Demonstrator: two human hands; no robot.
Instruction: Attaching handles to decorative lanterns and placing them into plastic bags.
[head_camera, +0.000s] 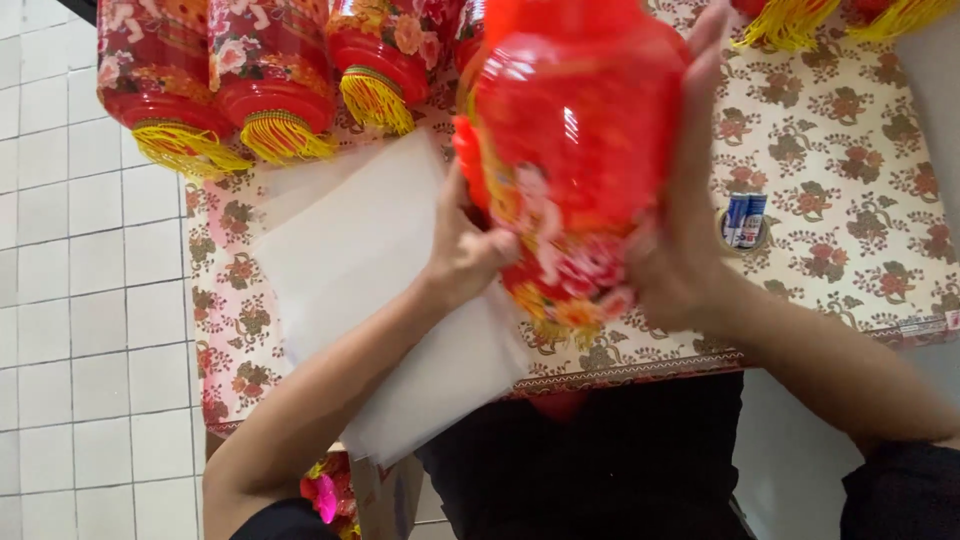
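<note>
A red lantern (575, 130) with flower prints and a yellow fringe at its near end is held up over the table, between both hands. My left hand (465, 250) grips its lower left side with curled fingers. My right hand (685, 200) lies flat along its right side, fingers stretched upward. A stack of clear plastic sheets (370, 290) lies on the table under my left forearm.
The table carries a floral cloth (850, 150). Several more red lanterns with yellow tassels (270, 110) lie along its far edge. A roll with two small batteries (743, 222) sits right of my right hand. White tiled floor (70, 250) lies to the left.
</note>
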